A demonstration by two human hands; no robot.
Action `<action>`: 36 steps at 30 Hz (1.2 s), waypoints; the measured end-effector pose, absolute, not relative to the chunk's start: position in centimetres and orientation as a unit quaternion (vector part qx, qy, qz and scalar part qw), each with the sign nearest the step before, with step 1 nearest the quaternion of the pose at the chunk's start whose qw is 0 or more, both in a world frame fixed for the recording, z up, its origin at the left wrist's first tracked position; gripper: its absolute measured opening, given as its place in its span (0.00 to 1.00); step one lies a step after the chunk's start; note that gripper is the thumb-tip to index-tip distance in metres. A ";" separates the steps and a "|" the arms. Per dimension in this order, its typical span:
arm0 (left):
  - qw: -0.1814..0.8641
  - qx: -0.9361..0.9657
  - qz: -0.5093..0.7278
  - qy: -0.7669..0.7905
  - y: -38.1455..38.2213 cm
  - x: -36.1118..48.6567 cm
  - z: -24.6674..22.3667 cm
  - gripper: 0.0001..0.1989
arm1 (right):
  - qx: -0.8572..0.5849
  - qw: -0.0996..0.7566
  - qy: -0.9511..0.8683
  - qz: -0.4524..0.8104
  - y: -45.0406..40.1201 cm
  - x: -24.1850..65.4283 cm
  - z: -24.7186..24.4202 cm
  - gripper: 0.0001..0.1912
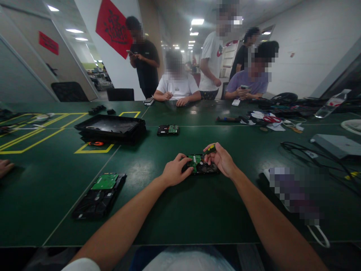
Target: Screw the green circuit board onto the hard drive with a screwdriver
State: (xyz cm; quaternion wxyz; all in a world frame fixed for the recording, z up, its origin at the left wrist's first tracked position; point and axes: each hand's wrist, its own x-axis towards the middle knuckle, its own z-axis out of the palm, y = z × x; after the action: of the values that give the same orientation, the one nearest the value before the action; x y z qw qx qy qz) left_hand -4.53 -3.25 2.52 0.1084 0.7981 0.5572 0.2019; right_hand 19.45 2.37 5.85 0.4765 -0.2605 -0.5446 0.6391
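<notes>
Between the left fingers [182, 162], a hard drive [195, 162] is held, with a yellow-marked tool [211, 149] gripped by the right fingers [219, 151].

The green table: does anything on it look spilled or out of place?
No spill stands out. The bottle on the right looks sharply tilted, though lens distortion may exaggerate that; white scraps lie untidily nearby.

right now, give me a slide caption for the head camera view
Left hand on a hard drive, right hand holding a yellow-marked tool over it, at a green table.
</notes>
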 end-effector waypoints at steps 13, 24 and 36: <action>0.108 0.796 0.199 0.561 -3.3 -4.5 2.4 0.24 | -0.285 0.487 -0.546 0.619 2.5 19.8 5.9 0.24; 0.112 0.798 0.189 0.561 -3.4 -4.6 2.7 0.27 | -0.308 0.549 -0.545 0.553 2.9 19.7 5.6 0.30; 0.103 0.772 0.256 0.573 -2.9 -4.3 2.5 0.30 | -0.360 0.617 -0.614 0.335 2.3 19.5 5.5 0.19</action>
State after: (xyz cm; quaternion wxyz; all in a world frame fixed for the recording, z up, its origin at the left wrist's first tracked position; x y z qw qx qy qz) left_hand -4.31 -2.88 2.46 0.1026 0.7720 0.5727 0.2560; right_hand 19.46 2.31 5.47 0.6167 -0.3605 -0.6142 0.3353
